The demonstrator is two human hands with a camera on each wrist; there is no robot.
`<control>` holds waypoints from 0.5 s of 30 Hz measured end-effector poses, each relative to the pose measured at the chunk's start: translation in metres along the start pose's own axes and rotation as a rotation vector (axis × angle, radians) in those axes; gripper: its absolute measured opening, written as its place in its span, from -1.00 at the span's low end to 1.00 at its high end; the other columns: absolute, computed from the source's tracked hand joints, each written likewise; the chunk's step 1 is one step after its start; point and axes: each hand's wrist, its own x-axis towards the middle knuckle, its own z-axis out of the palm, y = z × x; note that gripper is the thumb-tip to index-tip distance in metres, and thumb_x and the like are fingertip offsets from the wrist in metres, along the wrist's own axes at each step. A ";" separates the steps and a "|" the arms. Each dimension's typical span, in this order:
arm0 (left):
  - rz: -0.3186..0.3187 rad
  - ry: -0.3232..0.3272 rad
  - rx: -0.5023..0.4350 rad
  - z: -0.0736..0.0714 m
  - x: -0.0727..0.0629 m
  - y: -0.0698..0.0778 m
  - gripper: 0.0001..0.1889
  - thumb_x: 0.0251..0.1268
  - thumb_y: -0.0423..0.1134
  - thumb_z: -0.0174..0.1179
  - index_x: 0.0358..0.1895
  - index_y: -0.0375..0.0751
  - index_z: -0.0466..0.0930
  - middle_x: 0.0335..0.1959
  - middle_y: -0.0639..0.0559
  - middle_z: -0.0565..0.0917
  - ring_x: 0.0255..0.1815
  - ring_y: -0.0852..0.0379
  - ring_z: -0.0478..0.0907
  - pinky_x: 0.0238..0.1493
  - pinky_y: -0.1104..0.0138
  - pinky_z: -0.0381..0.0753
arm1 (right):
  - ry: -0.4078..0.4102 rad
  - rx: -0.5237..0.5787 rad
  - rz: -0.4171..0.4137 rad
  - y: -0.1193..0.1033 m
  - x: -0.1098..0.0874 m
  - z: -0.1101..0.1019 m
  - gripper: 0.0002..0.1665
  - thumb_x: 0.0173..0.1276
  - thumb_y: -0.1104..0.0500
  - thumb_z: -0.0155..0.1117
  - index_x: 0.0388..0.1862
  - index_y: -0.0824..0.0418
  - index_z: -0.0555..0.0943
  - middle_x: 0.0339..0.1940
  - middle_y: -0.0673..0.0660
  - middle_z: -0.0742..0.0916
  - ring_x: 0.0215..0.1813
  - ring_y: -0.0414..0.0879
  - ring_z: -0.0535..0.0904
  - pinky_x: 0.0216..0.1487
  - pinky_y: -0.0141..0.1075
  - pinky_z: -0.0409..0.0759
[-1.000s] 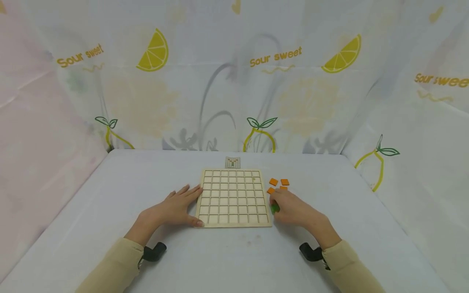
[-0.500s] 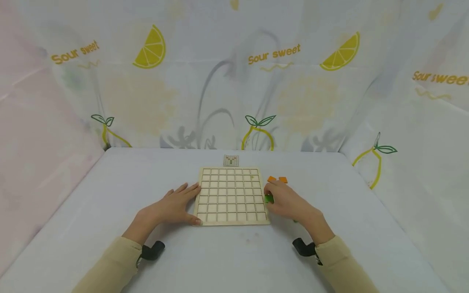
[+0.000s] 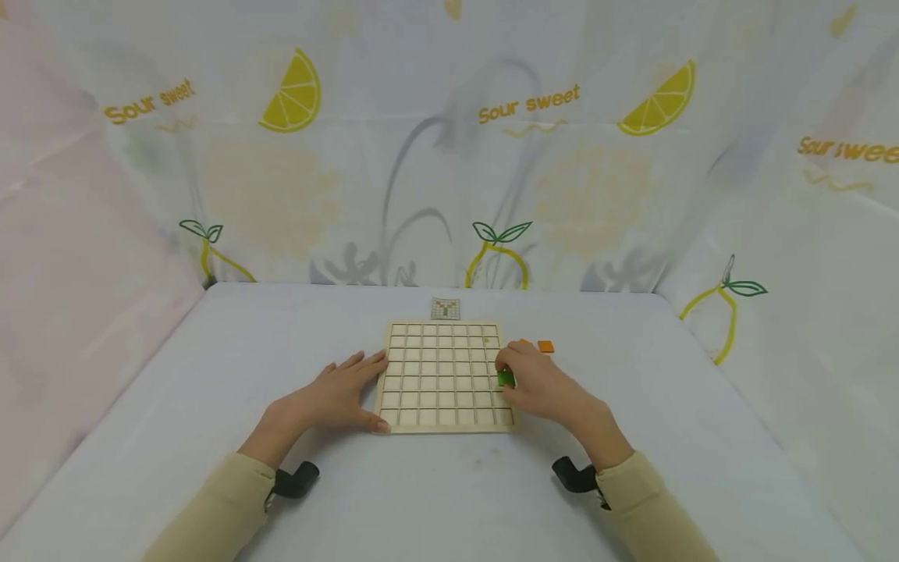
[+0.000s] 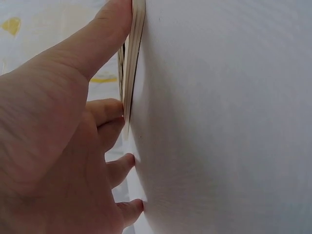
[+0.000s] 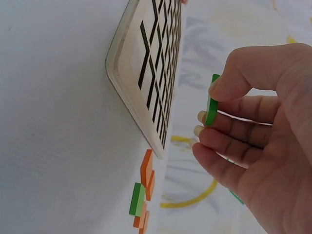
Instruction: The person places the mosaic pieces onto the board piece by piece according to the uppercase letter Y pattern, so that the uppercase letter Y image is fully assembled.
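A pale wooden grid board (image 3: 449, 428) lies flat on the table, its square cells framed by dark lines. My left hand (image 3: 330, 400) rests against its left side, fingers spread and straight, thumb at the near corner. In the left wrist view the thumb (image 4: 105, 36) touches the board's edge (image 4: 135, 53). Over the board's right side, my right hand (image 3: 544, 382) pinches a small green square tile (image 3: 506, 378) between thumb and fingertips. The right wrist view shows this tile (image 5: 212, 103) held above the board, apart from it.
Orange tiles (image 3: 545, 346) lie on the white table right of the board, partly hidden by the right hand. Among them is another green tile (image 5: 137, 199), seen in the right wrist view. A small patterned card (image 3: 445, 309) lies behind the board. Printed curtains stand behind and beside the table.
My right hand has moved left with the green tile, from beside the loose tiles to over the board's right edge. The left hand stays at the board's left side.
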 end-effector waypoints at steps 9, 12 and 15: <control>-0.003 -0.001 -0.008 -0.001 -0.002 0.001 0.19 -0.12 0.31 0.47 0.57 -0.18 0.10 0.63 -0.10 0.09 0.63 -0.33 -0.08 0.44 -0.42 -0.08 | 0.019 0.040 -0.023 -0.012 0.003 -0.002 -0.74 0.09 0.36 0.17 -0.20 0.17 0.56 -0.25 -0.02 0.56 -0.15 -0.12 0.39 -0.15 -0.29 0.44; -0.007 -0.001 -0.009 -0.001 -0.001 0.002 0.20 -0.12 0.31 0.47 0.57 -0.17 0.10 0.63 -0.09 0.09 0.63 -0.33 -0.08 0.44 -0.42 -0.08 | 0.018 0.051 -0.020 -0.016 0.006 -0.004 -0.75 0.11 0.35 0.18 -0.20 0.16 0.57 -0.24 -0.02 0.56 -0.14 -0.12 0.41 -0.14 -0.30 0.47; -0.006 0.002 -0.006 -0.001 0.000 0.002 0.20 -0.12 0.31 0.47 0.57 -0.17 0.10 0.63 -0.09 0.10 0.62 -0.35 -0.07 0.43 -0.43 -0.07 | 0.004 0.038 -0.030 -0.020 0.009 -0.003 -0.77 0.14 0.34 0.19 -0.19 0.17 0.58 -0.23 -0.02 0.57 -0.16 -0.14 0.41 -0.15 -0.32 0.49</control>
